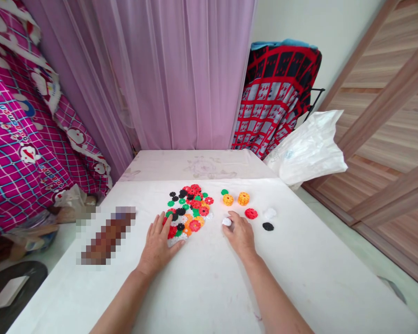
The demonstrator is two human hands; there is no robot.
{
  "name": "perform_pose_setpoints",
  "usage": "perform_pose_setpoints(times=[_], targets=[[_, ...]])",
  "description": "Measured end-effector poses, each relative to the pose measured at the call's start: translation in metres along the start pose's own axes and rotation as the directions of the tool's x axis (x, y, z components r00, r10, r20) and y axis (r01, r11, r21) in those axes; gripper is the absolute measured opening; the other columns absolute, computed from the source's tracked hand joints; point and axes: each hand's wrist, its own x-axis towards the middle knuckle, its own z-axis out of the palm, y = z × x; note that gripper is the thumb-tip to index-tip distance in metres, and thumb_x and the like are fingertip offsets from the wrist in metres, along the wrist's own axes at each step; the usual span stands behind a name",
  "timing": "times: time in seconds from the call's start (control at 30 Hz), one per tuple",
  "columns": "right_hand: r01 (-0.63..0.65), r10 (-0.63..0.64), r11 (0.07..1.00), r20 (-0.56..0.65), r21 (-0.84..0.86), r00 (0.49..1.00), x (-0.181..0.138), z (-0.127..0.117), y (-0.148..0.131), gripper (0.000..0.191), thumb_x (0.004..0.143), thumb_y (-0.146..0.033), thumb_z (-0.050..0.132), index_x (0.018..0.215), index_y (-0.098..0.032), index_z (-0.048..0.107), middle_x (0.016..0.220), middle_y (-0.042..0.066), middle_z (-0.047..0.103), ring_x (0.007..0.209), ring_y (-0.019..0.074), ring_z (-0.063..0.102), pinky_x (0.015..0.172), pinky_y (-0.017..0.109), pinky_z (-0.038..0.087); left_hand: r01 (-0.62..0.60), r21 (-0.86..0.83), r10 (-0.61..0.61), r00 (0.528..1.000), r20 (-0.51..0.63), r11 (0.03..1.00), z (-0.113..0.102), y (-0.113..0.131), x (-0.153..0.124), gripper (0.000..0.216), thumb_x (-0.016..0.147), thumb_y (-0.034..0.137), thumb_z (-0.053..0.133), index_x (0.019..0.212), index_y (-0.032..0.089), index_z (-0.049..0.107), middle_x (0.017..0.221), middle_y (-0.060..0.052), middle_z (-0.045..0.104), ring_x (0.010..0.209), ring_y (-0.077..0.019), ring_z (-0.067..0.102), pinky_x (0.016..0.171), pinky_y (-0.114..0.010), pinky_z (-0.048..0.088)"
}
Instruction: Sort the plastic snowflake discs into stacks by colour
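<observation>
A loose pile of plastic flower-shaped discs (196,203) in red, black, green, orange and white lies mid-table. Resting on the pile's near left edge is my left hand (159,243), its fingers spread and holding nothing. To the right of the pile, my right hand (241,233) pinches a small white disc piece (226,222) between thumb and fingers; whether it is one disc or more I cannot tell. Beyond that hand stand two stacks of orange discs, a left one (227,200) and a right one (244,198). Around them lie green (225,192), red (251,214), white (270,213) and black discs (268,226).
The white-covered table (202,297) carries a blurred-out reddish-brown item (107,239) at the left. A white plastic bag (306,148) sits by the far right corner. Purple curtains (181,74) hang behind, and a wooden wardrobe (386,139) stands at the right.
</observation>
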Motion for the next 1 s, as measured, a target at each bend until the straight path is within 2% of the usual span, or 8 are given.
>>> perform_pose_setpoints(times=[0.1, 0.23, 0.37, 0.43, 0.5, 0.63, 0.77, 1.0], targets=[[-0.004, 0.004, 1.0, -0.014, -0.017, 1.0, 0.0, -0.001, 0.01, 0.035, 0.077, -0.027, 0.056, 0.11, -0.019, 0.061, 0.092, 0.004, 0.071, 0.085, 0.0217, 0.059, 0.077, 0.034, 0.041, 0.019, -0.081, -0.021, 0.999, -0.032, 0.997, -0.006, -0.01, -0.001, 0.069, 0.086, 0.056, 0.046, 0.144, 0.019, 0.039, 0.153, -0.016, 0.035, 0.142, -0.0318, 0.03, 0.112, -0.052, 0.03], [0.06, -0.061, 0.998, -0.072, -0.015, 0.996, 0.0, -0.004, 0.016, 0.036, 0.078, -0.031, 0.054, 0.111, -0.019, 0.061, 0.097, 0.006, 0.069, 0.089, 0.0231, 0.059, 0.079, 0.035, 0.042, 0.148, -0.134, -0.158, 0.985, -0.067, 0.98, -0.013, -0.024, 0.002, 0.057, 0.091, 0.049, 0.038, 0.139, 0.019, 0.046, 0.146, -0.014, 0.046, 0.136, -0.0267, 0.041, 0.112, -0.047, 0.034], [0.18, -0.178, 0.984, -0.186, -0.004, 0.966, -0.005, -0.009, -0.006, 0.031, 0.083, -0.031, 0.053, 0.109, -0.018, 0.063, 0.105, 0.01, 0.066, 0.097, 0.0237, 0.056, 0.083, 0.037, 0.042, 0.215, -0.034, -0.215, 0.977, -0.008, 0.976, -0.014, -0.016, 0.008, 0.058, 0.091, 0.051, 0.038, 0.138, 0.018, 0.047, 0.147, -0.014, 0.045, 0.137, -0.0282, 0.04, 0.114, -0.05, 0.029], [0.29, -0.282, 0.956, -0.152, 0.038, 0.947, -0.011, -0.008, -0.03, 0.023, 0.086, -0.026, 0.051, 0.103, -0.021, 0.066, 0.102, 0.008, 0.066, 0.095, 0.0213, 0.056, 0.084, 0.034, 0.041, 0.226, 0.045, -0.228, 0.973, 0.034, 0.973, -0.014, -0.007, 0.011, 0.064, 0.089, 0.054, 0.042, 0.141, 0.018, 0.043, 0.15, -0.015, 0.04, 0.14, -0.0304, 0.034, 0.114, -0.053, 0.024], [0.401, -0.398, 0.91, -0.046, 0.105, 0.916, -0.02, -0.003, -0.056, 0.019, 0.086, -0.022, 0.051, 0.095, -0.023, 0.068, 0.095, 0.004, 0.067, 0.09, 0.0189, 0.056, 0.083, 0.032, 0.042, 0.253, 0.103, -0.259, 0.964, 0.055, 0.962, -0.014, 0.002, 0.014, 0.065, 0.088, 0.054, 0.044, 0.141, 0.017, 0.042, 0.151, -0.017, 0.037, 0.141, -0.0317, 0.032, 0.114, -0.054, 0.023], [0.429, -0.444, 0.892, 0.101, 0.141, 0.89, -0.032, 0.014, -0.095, 0.018, 0.081, -0.025, 0.062, 0.098, -0.024, 0.07, 0.091, 0.003, 0.066, 0.087, 0.0197, 0.057, 0.079, 0.031, 0.044, 0.266, 0.148, -0.277, 0.959, 0.058, 0.952, -0.016, 0.007, 0.017, 0.056, 0.092, 0.045, 0.041, 0.14, 0.017, 0.046, 0.15, -0.018, 0.038, 0.14, -0.0313, 0.034, 0.113, -0.052, 0.025], [0.377, -0.393, 0.918, 0.152, 0.12, 0.907, -0.033, 0.023, -0.103, 0.028, 0.077, -0.032, 0.069, 0.104, -0.023, 0.07, 0.094, 0.005, 0.065, 0.087, 0.0206, 0.058, 0.079, 0.032, 0.046, 0.265, 0.114, -0.269, 0.963, 0.015, 0.957, -0.016, 0.002, 0.016, 0.049, 0.093, 0.035, 0.038, 0.138, 0.019, 0.048, 0.149, -0.015, 0.042, 0.138, -0.0287, 0.037, 0.113, -0.05, 0.028], [0.344, -0.358, 0.933, 0.166, 0.104, 0.919, -0.035, 0.028, -0.104, 0.02, 0.079, -0.03, 0.067, 0.098, -0.023, 0.07, 0.092, 0.005, 0.065, 0.087, 0.0196, 0.06, 0.077, 0.03, 0.047, 0.248, 0.0, -0.248, 0.969, 0.016, 0.969, -0.016, -0.006, 0.014, 0.046, 0.093, 0.038, 0.038, 0.133, 0.022, 0.053, 0.146, -0.012, 0.046, 0.136, -0.0252, 0.041, 0.114, -0.049, 0.026]])
